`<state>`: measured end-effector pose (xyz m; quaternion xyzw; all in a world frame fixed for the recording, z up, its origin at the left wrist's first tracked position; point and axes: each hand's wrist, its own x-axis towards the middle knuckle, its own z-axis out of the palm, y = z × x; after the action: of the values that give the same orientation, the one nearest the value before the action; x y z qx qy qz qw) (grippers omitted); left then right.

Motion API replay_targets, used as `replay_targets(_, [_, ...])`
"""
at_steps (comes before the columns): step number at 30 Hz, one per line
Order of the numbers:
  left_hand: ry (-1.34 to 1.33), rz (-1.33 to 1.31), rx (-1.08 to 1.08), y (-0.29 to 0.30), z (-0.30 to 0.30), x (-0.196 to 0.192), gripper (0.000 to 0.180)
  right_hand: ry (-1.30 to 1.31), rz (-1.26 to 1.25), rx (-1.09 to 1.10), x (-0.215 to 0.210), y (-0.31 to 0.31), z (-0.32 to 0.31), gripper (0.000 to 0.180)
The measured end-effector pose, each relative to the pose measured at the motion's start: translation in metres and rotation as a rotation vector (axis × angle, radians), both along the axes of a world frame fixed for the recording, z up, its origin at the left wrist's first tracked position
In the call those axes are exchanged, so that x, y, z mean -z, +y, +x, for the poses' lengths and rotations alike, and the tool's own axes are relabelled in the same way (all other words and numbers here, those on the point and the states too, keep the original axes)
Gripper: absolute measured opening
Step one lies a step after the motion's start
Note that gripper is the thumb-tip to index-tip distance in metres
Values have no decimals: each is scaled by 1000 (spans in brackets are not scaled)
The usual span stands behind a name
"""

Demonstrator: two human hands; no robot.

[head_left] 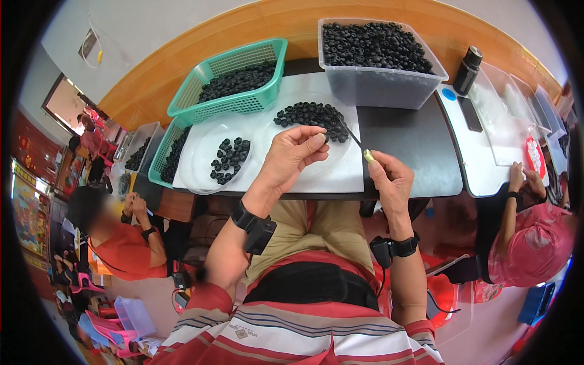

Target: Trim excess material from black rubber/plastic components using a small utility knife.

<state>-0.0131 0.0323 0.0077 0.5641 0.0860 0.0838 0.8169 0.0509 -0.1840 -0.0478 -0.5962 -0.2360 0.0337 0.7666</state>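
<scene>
Above the table's near edge, my left hand [297, 151] is closed, thumb and forefinger pinching a small black ring-shaped part [326, 139]. My right hand [391, 177] grips the yellowish handle of a thin dark hand tool [353, 135]. Its shaft slants up and left, its tip near a pile of black ring-shaped parts [307, 114]; whether it touches them I cannot tell. The pile rests in a clear round dish [316, 173] behind my hands. Left of it, a second clear dish [198, 161] has fewer such parts, loosely scattered.
A green basket [267, 100] and a clear plastic bin [383, 88], both with many black parts, stand at the back. Another green basket [159, 173] is at far left. People sit on both sides; at right are a black bottle [467, 72] and a phone [469, 114].
</scene>
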Motion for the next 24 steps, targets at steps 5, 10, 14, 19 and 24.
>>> replay_targets(5, [-39,-172,-35,-2,-8,0,17,24,-27,5,-9,6,-7,26])
replay_targets(10, [-61,-390,-22,-5,-9,2,14,-73,-68,23,-25,23,-25,25])
replay_targets(14, [-65,-507,3,-7,-11,3,17,-114,-128,3,-29,32,-28,26])
replay_targets(19, [-79,-563,52,-5,-14,5,21,-129,-123,26,-29,38,-28,26])
replay_targets(24, [-128,-446,6,-2,-14,7,19,-234,-164,40,-29,37,-25,25])
